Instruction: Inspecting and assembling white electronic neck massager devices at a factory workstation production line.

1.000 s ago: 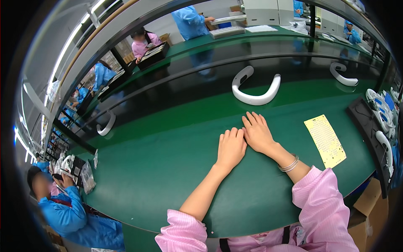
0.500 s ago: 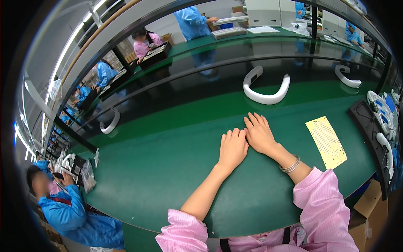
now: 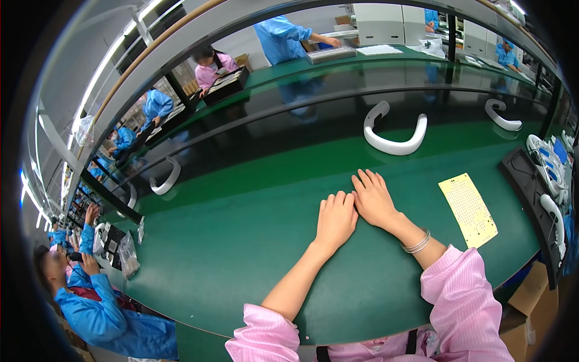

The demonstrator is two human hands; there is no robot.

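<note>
My left hand [image 3: 337, 221] rests on the green tabletop [image 3: 241, 271], its fingers curled down and nothing visible in them. Touching it along the thumb side, my right hand [image 3: 375, 200] lies palm down with its fingers stretched out, holding nothing. Beyond my hands is a white U-shaped neckband-like device [image 3: 395, 146], lying on a dark, shiny strip with its ends pointing away. To the right of my right hand lies a yellow sheet with rows of small marks [image 3: 468, 210].
More white curved devices sit far right [image 3: 502, 117] and left [image 3: 166, 181]. A black tray [image 3: 523, 196] with white parts stands at the right edge. Clear plastic bags [image 3: 128, 256] lie at the left, beside a co-worker in blue [image 3: 99, 308]. Cardboard boxes [image 3: 531, 295] stand lower right.
The white curved devices have shifted right along the dark strip, and another shows at the far left. The co-worker at the left has raised an arm. My hands stay together.
</note>
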